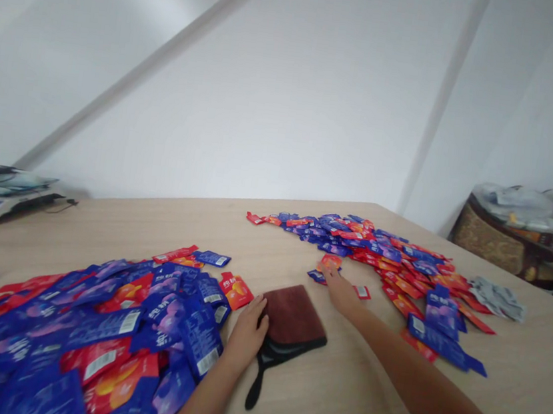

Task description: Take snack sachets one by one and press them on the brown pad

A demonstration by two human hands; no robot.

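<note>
White wall (344,108) fills the background behind a long pale table (178,225), which bears two spreads of small packets: a large near heap (106,317) on the person's left and a looser far heap (348,236) to the right. Between them lies a brown pad (293,313) with black edging and a loop. Against its left edge rests the left hand (247,331), fingers loosely bent, gripping nothing I can make out. The right hand (341,292) reaches forward, fingers partly spread, tips down on an orange-red packet (331,260); whether they pinch it, I can't tell. I'd say light fingertip pressure suits something so thin, kept clear of the blue packet (317,276) just beside it. That orange-red packet looks flat and bright, its print too small to read.
</note>
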